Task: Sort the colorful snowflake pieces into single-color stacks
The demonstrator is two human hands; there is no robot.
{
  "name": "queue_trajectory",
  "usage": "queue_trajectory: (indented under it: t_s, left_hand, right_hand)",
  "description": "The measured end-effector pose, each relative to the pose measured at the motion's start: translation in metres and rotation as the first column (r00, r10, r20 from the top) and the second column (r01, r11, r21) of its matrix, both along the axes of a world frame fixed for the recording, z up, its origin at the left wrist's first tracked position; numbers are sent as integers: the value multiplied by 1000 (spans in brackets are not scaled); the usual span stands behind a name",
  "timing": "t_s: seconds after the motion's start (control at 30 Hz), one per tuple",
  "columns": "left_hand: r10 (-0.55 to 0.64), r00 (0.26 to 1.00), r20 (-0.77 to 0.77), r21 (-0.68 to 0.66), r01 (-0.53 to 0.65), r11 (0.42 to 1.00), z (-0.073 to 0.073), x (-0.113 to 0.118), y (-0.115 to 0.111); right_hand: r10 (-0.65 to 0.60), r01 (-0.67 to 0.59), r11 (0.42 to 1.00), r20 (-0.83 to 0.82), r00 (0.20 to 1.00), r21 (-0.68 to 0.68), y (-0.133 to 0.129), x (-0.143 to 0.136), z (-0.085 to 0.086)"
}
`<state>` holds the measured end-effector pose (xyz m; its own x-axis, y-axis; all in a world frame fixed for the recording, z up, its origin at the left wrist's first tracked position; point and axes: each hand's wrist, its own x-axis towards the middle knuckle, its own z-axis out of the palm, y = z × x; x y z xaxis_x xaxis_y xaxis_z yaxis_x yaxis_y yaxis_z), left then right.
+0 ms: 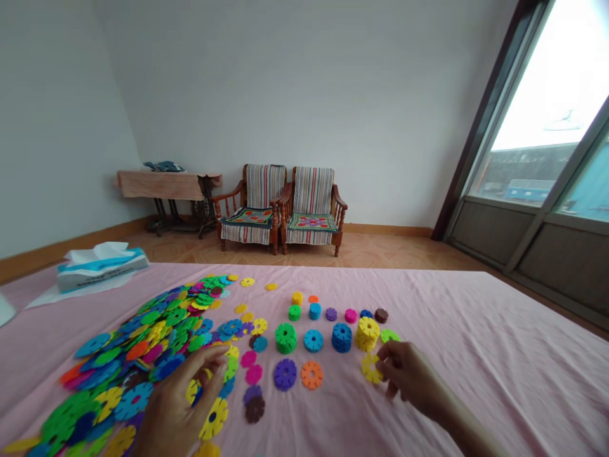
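Observation:
My right hand (pixel 408 374) pinches a yellow notched plastic disc (pixel 370 368) between thumb and fingers, just in front of a stack of large yellow discs (pixel 368 334). My left hand (pixel 183 403) hovers over the near right edge of a big mixed pile of coloured discs (pixel 157 330). Its fingers are loosely curled with a gap to the thumb, and no disc shows in them. Between the hands stand stacks of large green discs (pixel 286 338), light blue discs (pixel 313 341) and dark blue discs (pixel 341 337). Nearer lie purple discs (pixel 285 374) and an orange disc (pixel 311 375).
Behind the large stacks are small ones, including green (pixel 294 312), blue (pixel 314 311), pink (pixel 351 315) and brown (pixel 381 315). A lime green disc (pixel 389 336) lies beside the yellow stack. A tissue pack (pixel 102 270) sits at the far left of the pink cloth (pixel 476 355).

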<state>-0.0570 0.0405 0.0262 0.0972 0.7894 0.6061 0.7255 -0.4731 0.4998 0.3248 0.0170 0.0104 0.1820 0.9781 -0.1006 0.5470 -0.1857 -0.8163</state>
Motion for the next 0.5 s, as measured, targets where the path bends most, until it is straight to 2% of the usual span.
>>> queue_trajectory:
  t_s: [0.13,0.27,0.5]
  left_hand:
    - [57,998,8,-51,-57,997,0,-8,8]
    - [65,998,-9,-44,-66,997,-1,-11,12]
    - [62,998,-4,-8,-62,998,1,-10,12]
  right_hand:
    - [-31,31,1000,75,997,1,4,4,-8]
    - [-60,54,998,190,980,39,7,3,-16]
    - [-120,64,988,432,894,143,6,4,-20]
